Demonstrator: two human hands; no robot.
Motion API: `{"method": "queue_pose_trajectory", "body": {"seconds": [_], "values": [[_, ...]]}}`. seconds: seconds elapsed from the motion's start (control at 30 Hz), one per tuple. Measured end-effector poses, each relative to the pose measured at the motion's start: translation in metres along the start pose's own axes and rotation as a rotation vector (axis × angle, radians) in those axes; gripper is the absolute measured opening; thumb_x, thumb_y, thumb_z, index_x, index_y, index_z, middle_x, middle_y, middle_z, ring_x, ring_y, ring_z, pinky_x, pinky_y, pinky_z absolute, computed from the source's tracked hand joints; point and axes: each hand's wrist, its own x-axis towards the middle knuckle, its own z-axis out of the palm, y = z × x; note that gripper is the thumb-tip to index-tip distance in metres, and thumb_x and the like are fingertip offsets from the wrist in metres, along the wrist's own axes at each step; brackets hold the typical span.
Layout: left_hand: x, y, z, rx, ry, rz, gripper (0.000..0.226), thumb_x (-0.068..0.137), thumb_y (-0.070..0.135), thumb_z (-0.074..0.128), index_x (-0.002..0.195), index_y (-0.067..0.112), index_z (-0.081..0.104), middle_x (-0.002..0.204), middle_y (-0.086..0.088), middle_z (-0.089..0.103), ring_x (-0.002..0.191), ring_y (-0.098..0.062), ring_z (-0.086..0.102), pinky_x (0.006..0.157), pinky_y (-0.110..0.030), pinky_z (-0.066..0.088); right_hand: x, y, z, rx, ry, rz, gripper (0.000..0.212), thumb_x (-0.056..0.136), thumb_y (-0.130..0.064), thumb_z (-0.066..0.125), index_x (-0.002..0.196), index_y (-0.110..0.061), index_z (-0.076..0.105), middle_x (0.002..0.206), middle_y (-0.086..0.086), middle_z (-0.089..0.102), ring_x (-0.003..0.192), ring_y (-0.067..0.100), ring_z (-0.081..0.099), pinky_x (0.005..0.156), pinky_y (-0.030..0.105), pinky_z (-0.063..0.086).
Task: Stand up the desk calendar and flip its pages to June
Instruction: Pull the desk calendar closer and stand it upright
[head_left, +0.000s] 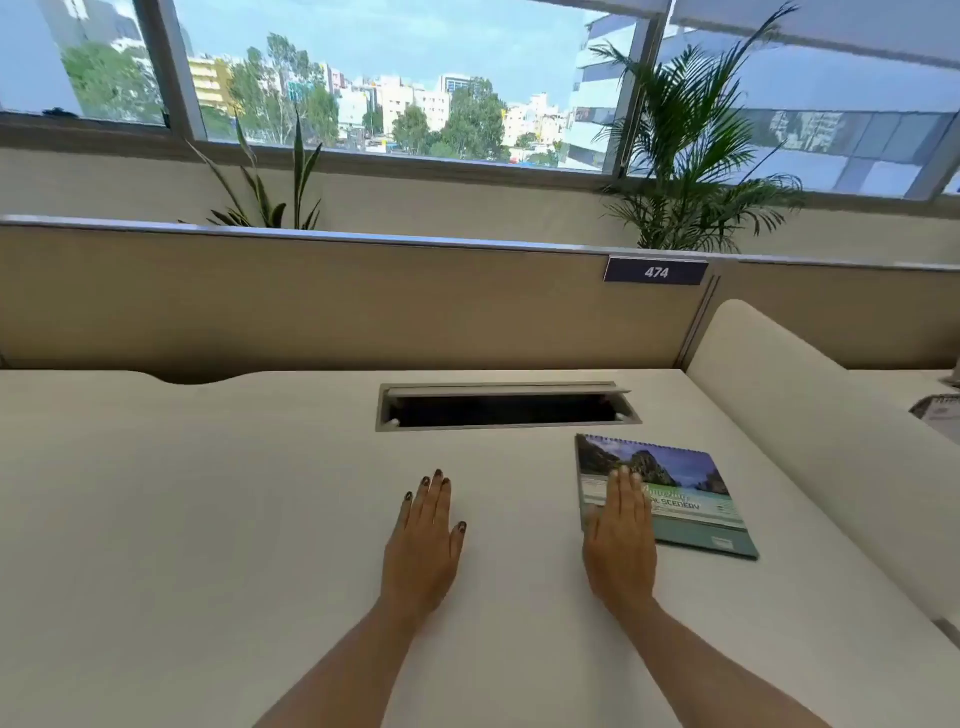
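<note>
The desk calendar (691, 493) lies flat on the white desk (234, 519), right of centre, its cover showing a seaside scenery photo and its spiral binding along the far edge. My right hand (621, 540) is stretched out flat, palm down, with its fingers over the calendar's left part; it grips nothing. Palm down on the bare desk to the left lies my left hand (423, 545), fingers slightly apart, well away from the calendar.
An open cable slot (506, 410) is cut into the desk just beyond the hands. A beige partition (311, 301) with a "474" label (655, 271) closes the back. A white rounded divider (810, 441) runs along the right, with plants and windows behind.
</note>
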Motion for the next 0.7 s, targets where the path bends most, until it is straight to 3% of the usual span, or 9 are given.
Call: {"method": "queue_pose_trajectory", "body": {"seconds": [0.1,0.23,0.37,0.5,0.7], "values": [[-0.001,-0.005,0.012,-0.017,-0.018,-0.052,0.061,0.092,0.038,0.023,0.142,0.006,0.036,0.151,-0.008,0.037,0.138,-0.025,0.037,0.113,-0.023,-0.005,0.000,0.014,0.007,0.042,-0.024,0.135,0.060,0.095,-0.030,0.022,0.136,0.008,0.039,0.141,0.026,0.046,0.134,0.038,0.042,0.116,0.038,0.017],[-0.003,-0.007,0.021,0.007,-0.045,-0.041,0.066,0.091,0.040,0.013,0.145,0.007,0.029,0.154,-0.007,0.030,0.142,-0.022,0.029,0.117,-0.031,0.006,-0.006,0.019,0.015,0.032,-0.058,0.223,0.063,0.092,-0.030,0.019,0.133,0.010,0.044,0.136,0.028,0.051,0.130,0.040,0.046,0.115,0.043,0.023],[-0.007,-0.010,0.024,0.025,-0.053,-0.042,0.064,0.092,0.038,0.016,0.145,0.007,0.031,0.153,-0.007,0.032,0.141,-0.021,0.030,0.118,-0.036,0.013,-0.005,0.012,0.016,0.036,-0.041,0.276,0.048,0.092,-0.017,0.033,0.123,0.014,0.052,0.125,0.031,0.058,0.120,0.045,0.053,0.108,0.051,0.036],[-0.008,-0.008,0.023,0.038,-0.048,-0.044,0.061,0.093,0.038,0.018,0.144,0.007,0.032,0.152,-0.007,0.034,0.141,-0.021,0.031,0.117,-0.039,0.010,-0.010,-0.002,0.016,-0.004,-0.037,0.222,0.044,0.090,-0.015,0.038,0.113,0.016,0.059,0.112,0.032,0.065,0.106,0.046,0.062,0.094,0.052,0.050],[-0.013,-0.006,0.018,-0.059,-0.040,-0.072,0.066,0.092,0.043,0.010,0.146,0.012,0.029,0.154,-0.003,0.031,0.143,-0.017,0.026,0.119,-0.037,0.011,-0.039,-0.037,0.017,-0.096,-0.048,0.072,0.030,0.085,-0.009,0.049,0.105,0.007,0.066,0.097,0.022,0.070,0.087,0.037,0.065,0.081,0.041,0.052]]}}
